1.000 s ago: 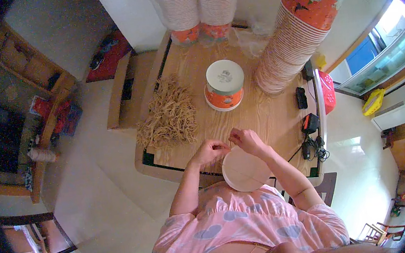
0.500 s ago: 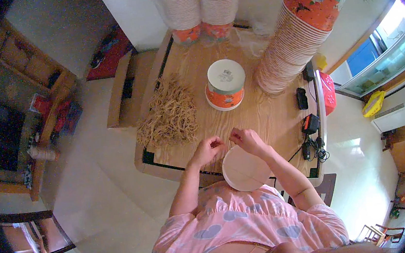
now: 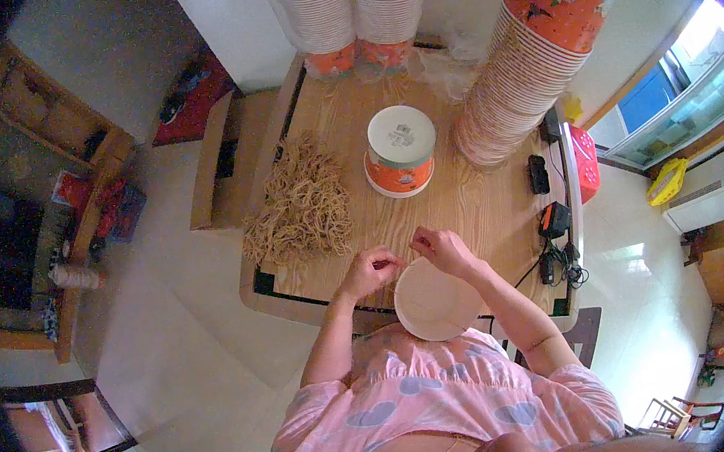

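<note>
A round paper tub [image 3: 436,304], pale inside, rests between my body and the table's front edge, its opening facing up at me. At its far rim my left hand [image 3: 370,271] pinches with thumb and fingers together. Just across from it my right hand [image 3: 442,249] is closed in a pinch at the same rim. A thin strand of twine runs from the fingers to the tub, though its ends are too fine to follow. Left of the hands lies a loose heap of tan twine [image 3: 301,204]. Beyond them an orange printed tub [image 3: 403,172] stands upside down, white base up.
A tall leaning stack of nested tubs [image 3: 512,81] occupies the table's back right. Two plastic-wrapped stacks [image 3: 307,13] stand at the back. Along the right edge sit a black case [image 3: 538,174] and an adapter with cables [image 3: 556,246]. A cardboard box [image 3: 230,165] is beside the table's left side.
Both hands stay pinched at the tub's far rim, shifting only slightly. The strand that stretched across the tub's opening now shows mainly near its lower right rim.
</note>
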Available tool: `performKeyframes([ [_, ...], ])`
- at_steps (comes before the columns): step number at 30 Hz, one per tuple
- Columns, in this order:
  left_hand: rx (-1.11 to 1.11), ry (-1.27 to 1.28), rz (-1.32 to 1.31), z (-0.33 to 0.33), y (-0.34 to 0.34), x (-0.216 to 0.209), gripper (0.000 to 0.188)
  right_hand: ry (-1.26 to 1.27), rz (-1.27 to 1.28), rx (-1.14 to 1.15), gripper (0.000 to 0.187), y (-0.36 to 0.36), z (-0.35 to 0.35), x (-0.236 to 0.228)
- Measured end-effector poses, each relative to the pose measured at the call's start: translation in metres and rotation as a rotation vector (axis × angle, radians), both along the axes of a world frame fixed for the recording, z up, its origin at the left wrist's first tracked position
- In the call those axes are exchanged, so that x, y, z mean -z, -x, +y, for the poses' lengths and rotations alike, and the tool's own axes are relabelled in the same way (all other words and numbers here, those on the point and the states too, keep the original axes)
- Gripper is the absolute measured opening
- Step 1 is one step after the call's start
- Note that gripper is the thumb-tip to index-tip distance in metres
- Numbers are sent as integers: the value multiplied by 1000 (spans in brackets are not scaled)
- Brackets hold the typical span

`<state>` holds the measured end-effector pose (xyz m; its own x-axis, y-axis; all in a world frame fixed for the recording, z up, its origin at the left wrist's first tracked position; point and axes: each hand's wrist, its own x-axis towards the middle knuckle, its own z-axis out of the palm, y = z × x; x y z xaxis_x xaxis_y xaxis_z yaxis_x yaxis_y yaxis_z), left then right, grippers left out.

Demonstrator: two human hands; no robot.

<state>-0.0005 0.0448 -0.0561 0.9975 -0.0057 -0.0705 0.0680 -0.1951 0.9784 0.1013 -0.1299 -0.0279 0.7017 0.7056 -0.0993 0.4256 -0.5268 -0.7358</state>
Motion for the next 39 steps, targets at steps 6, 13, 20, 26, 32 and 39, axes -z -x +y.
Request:
performKeyframes([
  [6,15,-194,-149,-9,-2,3,21,-20,-11,-34,17,-1,-1,3],
  [13,1,-278,-46,-17,-13,-4,13,-17,-24,-43,15,-2,-1,4],
  [20,-38,-168,-10,-26,-11,12,12,-56,-69,-66,15,-3,-2,9],
  [26,-148,130,89,-34,-11,7,12,-3,171,-60,15,-11,-3,6],
  [32,-173,-75,33,-35,-13,0,12,0,-32,-59,16,-6,-5,6],
  [39,-222,327,296,-28,-15,-13,12,-83,52,-5,12,2,-3,-6],
])
